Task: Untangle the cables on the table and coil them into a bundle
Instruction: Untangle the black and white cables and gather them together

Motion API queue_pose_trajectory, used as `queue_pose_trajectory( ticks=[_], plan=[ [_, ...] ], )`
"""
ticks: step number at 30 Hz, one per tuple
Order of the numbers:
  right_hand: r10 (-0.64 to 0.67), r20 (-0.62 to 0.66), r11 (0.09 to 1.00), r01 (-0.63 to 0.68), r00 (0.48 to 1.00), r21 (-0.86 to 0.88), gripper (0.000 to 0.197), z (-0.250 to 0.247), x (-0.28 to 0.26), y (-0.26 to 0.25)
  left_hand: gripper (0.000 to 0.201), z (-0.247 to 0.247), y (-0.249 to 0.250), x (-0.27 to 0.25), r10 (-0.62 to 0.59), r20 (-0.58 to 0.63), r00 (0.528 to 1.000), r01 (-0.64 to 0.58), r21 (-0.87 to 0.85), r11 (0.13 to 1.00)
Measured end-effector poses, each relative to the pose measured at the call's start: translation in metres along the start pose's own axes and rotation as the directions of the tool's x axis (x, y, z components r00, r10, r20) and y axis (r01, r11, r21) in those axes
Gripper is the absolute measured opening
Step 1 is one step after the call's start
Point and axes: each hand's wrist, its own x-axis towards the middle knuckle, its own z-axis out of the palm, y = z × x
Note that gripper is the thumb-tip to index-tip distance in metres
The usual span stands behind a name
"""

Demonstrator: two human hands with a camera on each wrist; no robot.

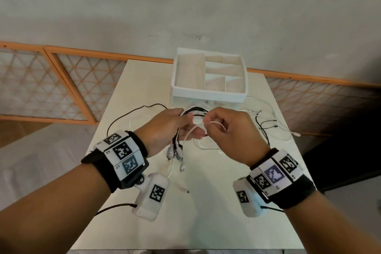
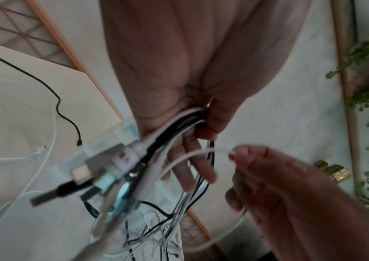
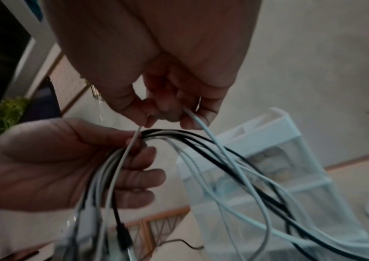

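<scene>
**Kid:** What could have gone wrong there?

**Helper:** The left hand [image 1: 165,128] was gripping a bunch of cables [image 2: 179,123], black and white ones, with its fingers [image 3: 143,173] curled round them. The right hand [image 1: 228,128] was pinching one thin white cable [image 3: 203,128] between its thumb and fingertips. I think a hard pull on that one could have made a knot tighter, because the loose ends [image 1: 268,128] on the desk [image 1: 206,212] were all mixed up.

**Kid:** Anything else?

**Helper:** Yes. The plugs [image 2: 112,164] hung down under the left fingers. I guess they could have snagged on a loop. And if the left hand let go a bit, the bunch might have slipped and fallen back into a mess.

**Kid:** Where was the white cable?

**Helper:** It came out of the bunch right by the left fingers, bent in a loop, and went up into the right fingertips. The two hands were very close together, above the desk.

**Kid:** And the other cables?

**Helper:** Some trailed from the left fingers down to the desk. A black cable [image 1: 132,113] lay past the left hand, and more thin ones lay beyond the right hand. A white box [image 1: 208,93] with little rooms in it stood just behind both hands.

**Kid:** So was the job done?

**Helper:** No, I would say not yet. The cables looked gathered, but not coiled.
</scene>
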Motion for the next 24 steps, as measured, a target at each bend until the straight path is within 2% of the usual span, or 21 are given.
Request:
queue_pose_trajectory(
  ticks=[2,7,9,11,12,14,16,18,19,21,23,24],
  plan=[
    [-0.017,-0.044,1.000,0.017,0.999,0.001,0.012,-0.004,0.005,-0.007,0.019,0.005,-0.002,0.000,0.004,0.059,0.998,-0.003,-0.010,1.000],
    [-0.023,-0.173,0.996,0.038,0.985,0.080,0.008,-0.018,0.012,-0.006,0.031,0.005,-0.006,0.001,0.012,0.101,0.995,-0.017,0.040,0.999],
    [-0.002,-0.198,0.984,0.037,0.980,0.175,0.004,-0.024,0.011,0.000,0.034,0.002,-0.003,0.000,0.049,0.073,0.996,-0.058,0.133,0.989],
    [0.062,-0.174,0.975,-0.023,0.983,0.219,0.008,-0.026,0.007,0.024,0.026,-0.001,0.007,-0.002,0.124,-0.010,0.992,-0.119,0.205,0.972],
    [0.102,-0.141,0.985,-0.080,0.985,0.153,0.011,-0.025,0.004,0.042,0.020,-0.003,0.014,-0.002,0.166,-0.061,0.984,-0.153,0.182,0.971],
    [0.256,-0.034,0.955,-0.258,0.966,-0.145,0.015,-0.021,-0.006,0.086,0.011,-0.010,0.030,-0.003,0.226,-0.156,0.962,-0.218,0.067,0.974],
    [0.476,0.047,0.805,-0.414,0.878,-0.425,0.026,-0.017,-0.017,0.124,0.024,-0.018,0.040,-0.002,0.246,-0.216,0.945,-0.252,0.000,0.968],
    [0.597,0.019,0.705,-0.513,0.802,-0.490,0.040,-0.019,-0.019,0.145,0.026,-0.024,0.042,-0.002,0.244,-0.219,0.945,-0.234,0.071,0.970],
    [0.608,-0.008,0.695,-0.538,0.794,-0.477,0.046,-0.024,-0.014,0.147,0.022,-0.025,0.039,-0.002,0.231,-0.214,0.949,-0.204,0.141,0.969],
    [0.551,-0.093,0.747,-0.540,0.829,-0.388,0.056,-0.038,0.003,0.132,0.020,-0.029,0.028,0.001,0.169,-0.252,0.953,-0.104,0.252,0.962],
    [0.471,-0.234,0.836,-0.515,0.851,-0.188,0.054,-0.059,0.022,0.108,0.029,-0.035,0.014,0.007,0.093,-0.343,0.935,0.003,0.269,0.963],
    [0.450,-0.319,0.870,-0.490,0.834,-0.054,0.050,-0.069,0.028,0.096,0.032,-0.038,0.008,0.010,0.052,-0.387,0.921,0.050,0.248,0.967]
  ],
)
